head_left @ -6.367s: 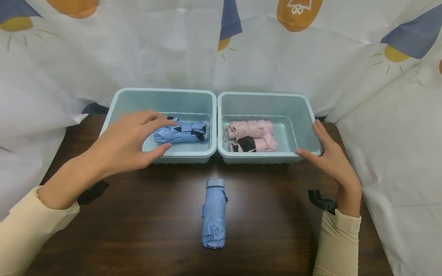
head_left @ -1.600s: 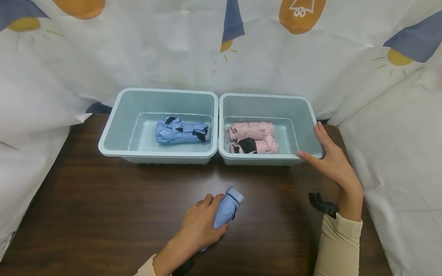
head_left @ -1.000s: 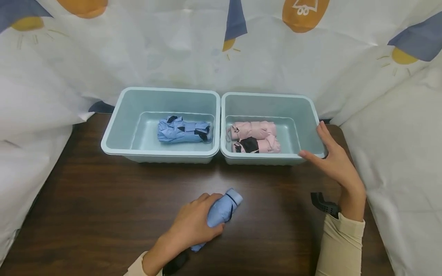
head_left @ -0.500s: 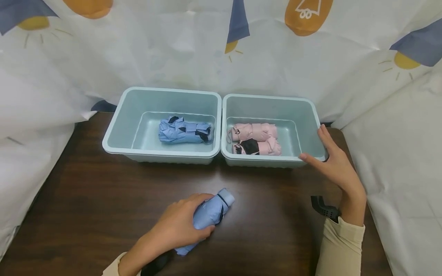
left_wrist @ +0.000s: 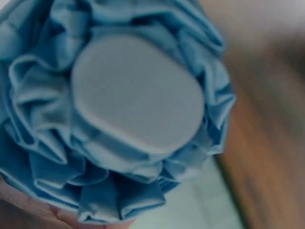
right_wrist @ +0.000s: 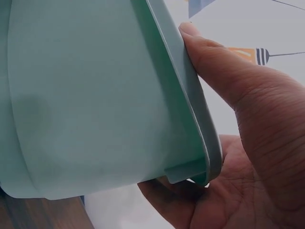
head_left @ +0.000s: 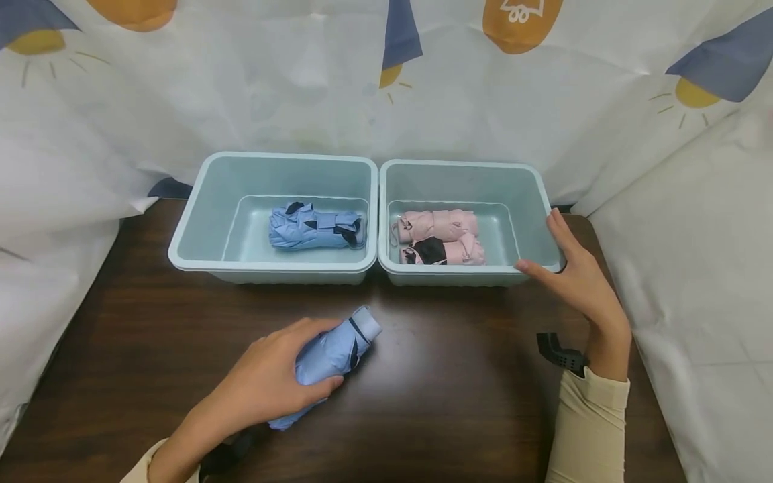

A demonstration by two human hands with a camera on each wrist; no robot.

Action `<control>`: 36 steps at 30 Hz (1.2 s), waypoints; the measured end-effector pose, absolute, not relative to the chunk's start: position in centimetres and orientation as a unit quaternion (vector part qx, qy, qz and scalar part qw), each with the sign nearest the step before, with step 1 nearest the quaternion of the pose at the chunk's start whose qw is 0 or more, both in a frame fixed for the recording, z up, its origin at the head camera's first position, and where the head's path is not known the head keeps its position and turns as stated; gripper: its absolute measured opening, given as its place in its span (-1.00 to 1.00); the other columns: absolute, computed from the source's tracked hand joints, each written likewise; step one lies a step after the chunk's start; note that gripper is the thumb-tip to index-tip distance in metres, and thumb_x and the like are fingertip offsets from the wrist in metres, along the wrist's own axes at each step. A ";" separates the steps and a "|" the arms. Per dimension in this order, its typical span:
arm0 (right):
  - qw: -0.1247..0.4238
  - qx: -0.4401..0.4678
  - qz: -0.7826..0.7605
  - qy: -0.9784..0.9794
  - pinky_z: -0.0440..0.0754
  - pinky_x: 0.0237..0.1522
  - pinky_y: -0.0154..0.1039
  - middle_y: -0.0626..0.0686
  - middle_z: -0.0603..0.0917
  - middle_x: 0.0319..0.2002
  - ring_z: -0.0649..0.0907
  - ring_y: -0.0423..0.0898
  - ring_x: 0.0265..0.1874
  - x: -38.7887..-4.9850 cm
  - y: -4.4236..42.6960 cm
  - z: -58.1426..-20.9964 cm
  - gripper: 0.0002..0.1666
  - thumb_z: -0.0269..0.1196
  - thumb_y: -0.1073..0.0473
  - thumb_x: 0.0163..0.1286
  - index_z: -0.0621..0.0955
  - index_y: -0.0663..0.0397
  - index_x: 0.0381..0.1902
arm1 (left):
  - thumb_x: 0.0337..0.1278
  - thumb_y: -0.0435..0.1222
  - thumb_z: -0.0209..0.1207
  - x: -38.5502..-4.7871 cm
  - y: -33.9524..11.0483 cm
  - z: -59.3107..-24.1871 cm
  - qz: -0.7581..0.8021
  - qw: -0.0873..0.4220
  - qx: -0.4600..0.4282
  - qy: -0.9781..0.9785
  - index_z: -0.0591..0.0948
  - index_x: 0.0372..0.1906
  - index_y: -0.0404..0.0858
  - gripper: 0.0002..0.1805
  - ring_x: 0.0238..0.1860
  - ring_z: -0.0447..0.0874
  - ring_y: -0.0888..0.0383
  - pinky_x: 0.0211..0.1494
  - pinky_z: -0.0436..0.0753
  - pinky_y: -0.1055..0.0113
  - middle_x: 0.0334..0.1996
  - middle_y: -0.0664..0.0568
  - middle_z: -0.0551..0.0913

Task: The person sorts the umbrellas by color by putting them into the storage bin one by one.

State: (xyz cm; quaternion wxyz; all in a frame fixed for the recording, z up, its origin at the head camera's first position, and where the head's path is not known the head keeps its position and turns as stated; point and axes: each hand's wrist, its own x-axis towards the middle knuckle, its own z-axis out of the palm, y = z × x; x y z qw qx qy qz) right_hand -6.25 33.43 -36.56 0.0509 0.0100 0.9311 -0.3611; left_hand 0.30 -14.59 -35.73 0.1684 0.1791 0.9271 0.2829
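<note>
My left hand (head_left: 266, 376) grips a folded blue umbrella (head_left: 338, 349) around its middle, above the table's front left part. Its pale cap points away and to the right. Close up in the left wrist view are the umbrella's gathered cloth and flat grey end (left_wrist: 138, 93). At the front right corner of the right light-blue bin (head_left: 459, 271), my right hand (head_left: 582, 282) holds the rim. In the right wrist view the thumb (right_wrist: 209, 55) lies along the bin's rim (right_wrist: 183, 86), with fingers partly hidden beneath the corner.
The left light-blue bin (head_left: 272, 267) holds another folded blue umbrella (head_left: 317, 228) and stands side by side with the right bin. Two folded pink umbrellas (head_left: 441, 225) lie in the right bin. A printed white curtain (head_left: 272, 80) hangs behind the dark wooden table (head_left: 423, 402).
Earlier my left hand was over the left bin while the blue umbrella lay on the table. It has since grasped the umbrella, turned it and moved it leftward. My right hand stays at the corner.
</note>
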 end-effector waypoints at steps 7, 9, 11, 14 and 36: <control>0.049 0.005 -0.366 0.929 0.15 0.49 0.57 -0.30 -0.20 0.73 -0.03 0.21 0.74 -6.4 33.4 -36.6 0.21 0.41 -0.15 0.41 -0.10 -0.33 0.73 | 0.02 0.03 0.56 -1.2 -15.9 -33.3 0.285 0.113 0.228 0.924 0.55 0.40 0.20 -0.23 -0.16 0.62 0.29 -0.20 0.63 0.34 0.11 0.25 0.68; 0.048 0.006 -0.366 0.930 0.15 0.48 0.57 -0.29 -0.20 0.73 -0.02 0.22 0.74 -6.4 33.4 -36.7 0.21 0.42 -0.14 0.41 -0.10 -0.32 0.73 | 0.02 0.02 0.57 -1.7 -16.2 -32.6 0.284 0.107 0.236 0.923 0.56 0.39 0.18 -0.23 -0.17 0.63 0.28 -0.21 0.64 0.35 0.10 0.24 0.68; 0.048 0.005 -0.365 0.930 0.16 0.48 0.57 -0.28 -0.20 0.73 -0.02 0.23 0.74 -6.3 33.4 -36.7 0.22 0.42 -0.14 0.41 -0.10 -0.32 0.73 | 0.02 0.00 0.58 -2.2 -16.6 -32.0 0.281 0.099 0.243 0.923 0.56 0.39 0.16 -0.23 -0.17 0.63 0.27 -0.21 0.65 0.34 0.11 0.22 0.68; 0.050 0.006 -0.364 0.930 0.17 0.48 0.57 -0.28 -0.20 0.73 -0.02 0.23 0.74 -6.2 33.4 -36.7 0.22 0.42 -0.14 0.41 -0.11 -0.33 0.73 | 0.00 0.00 0.59 -3.0 -17.1 -31.4 0.274 0.082 0.256 0.923 0.56 0.41 0.14 -0.21 -0.14 0.65 0.24 -0.18 0.68 0.30 0.16 0.17 0.69; 0.055 0.009 -0.366 0.929 0.13 0.54 0.49 -0.34 -0.19 0.72 -0.05 0.12 0.75 -6.3 33.4 -36.2 0.21 0.42 -0.14 0.41 -0.09 -0.33 0.73 | 0.07 0.06 0.55 -7.9 -18.7 -26.5 0.262 0.096 0.230 0.932 0.52 0.44 0.24 -0.21 -0.01 0.71 0.02 -0.11 0.66 0.09 0.20 0.00 0.72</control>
